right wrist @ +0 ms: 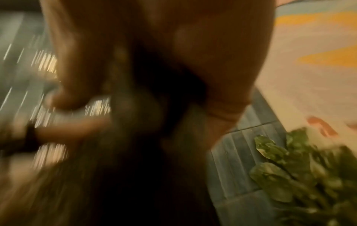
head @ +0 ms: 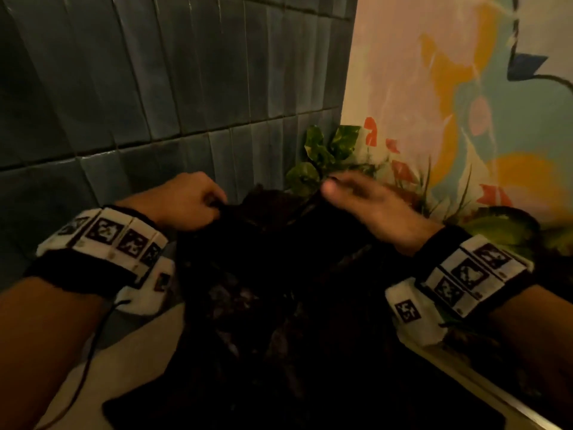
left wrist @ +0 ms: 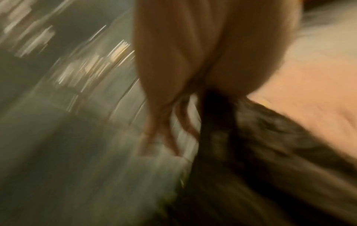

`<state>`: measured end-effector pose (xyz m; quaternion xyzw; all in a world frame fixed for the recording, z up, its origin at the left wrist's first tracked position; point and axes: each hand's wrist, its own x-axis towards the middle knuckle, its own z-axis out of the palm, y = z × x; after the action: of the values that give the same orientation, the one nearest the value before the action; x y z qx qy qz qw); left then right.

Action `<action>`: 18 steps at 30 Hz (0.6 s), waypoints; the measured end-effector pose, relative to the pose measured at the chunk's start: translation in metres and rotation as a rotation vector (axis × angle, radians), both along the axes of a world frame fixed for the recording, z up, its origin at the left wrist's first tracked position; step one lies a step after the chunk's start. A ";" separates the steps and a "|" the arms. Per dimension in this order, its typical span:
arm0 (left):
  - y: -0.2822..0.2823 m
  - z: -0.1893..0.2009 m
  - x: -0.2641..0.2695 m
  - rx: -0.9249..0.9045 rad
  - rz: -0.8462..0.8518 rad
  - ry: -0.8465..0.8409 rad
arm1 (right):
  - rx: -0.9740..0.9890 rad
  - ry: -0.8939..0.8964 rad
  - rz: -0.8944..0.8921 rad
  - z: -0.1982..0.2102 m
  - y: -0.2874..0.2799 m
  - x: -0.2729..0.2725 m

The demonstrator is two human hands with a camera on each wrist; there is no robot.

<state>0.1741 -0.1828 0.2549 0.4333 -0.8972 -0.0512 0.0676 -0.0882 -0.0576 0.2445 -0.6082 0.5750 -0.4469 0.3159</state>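
A dark, nearly black cloth (head: 279,274) hangs in folds between my two hands, with its lower part lying on a pale surface (head: 124,352). My left hand (head: 217,202) pinches the cloth's upper left edge with curled fingers. The blurred left wrist view shows the cloth (left wrist: 251,152) running out from between thumb and fingers (left wrist: 164,68). My right hand (head: 329,185) holds the upper right edge, thumb toward me. In the right wrist view the cloth (right wrist: 144,152) drops from under that hand's fingers (right wrist: 222,61). Both wrist views are smeared by motion.
A grey-blue tiled wall (head: 155,88) stands close behind the hands. A painted wall (head: 465,119) with orange and red shapes is at the right. A leafy green plant (head: 322,156) sits in the corner just past my right hand, also low right as leaves (right wrist: 289,175).
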 end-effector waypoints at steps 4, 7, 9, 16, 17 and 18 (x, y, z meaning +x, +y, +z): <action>0.000 0.014 -0.008 0.207 0.261 0.955 | 0.497 0.551 0.280 -0.003 -0.016 0.014; 0.020 0.048 -0.009 0.338 0.437 1.144 | 0.534 0.526 0.021 -0.011 -0.038 0.011; 0.031 0.067 0.001 0.575 0.372 1.117 | 0.459 0.053 -0.116 0.004 -0.040 0.011; 0.024 0.101 0.068 0.589 0.229 -0.208 | 0.383 -0.516 -0.343 0.115 -0.040 0.015; 0.017 0.105 0.072 0.514 0.364 -0.152 | 0.420 -0.585 -0.269 0.131 -0.043 0.019; 0.009 0.112 0.075 0.462 0.486 -0.003 | 0.486 -0.638 -0.176 0.145 -0.045 0.023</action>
<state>0.2490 -0.1734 0.3668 0.6384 -0.7325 -0.2353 -0.0234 -0.0648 -0.1028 0.3890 -0.2953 0.5869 -0.4896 0.5732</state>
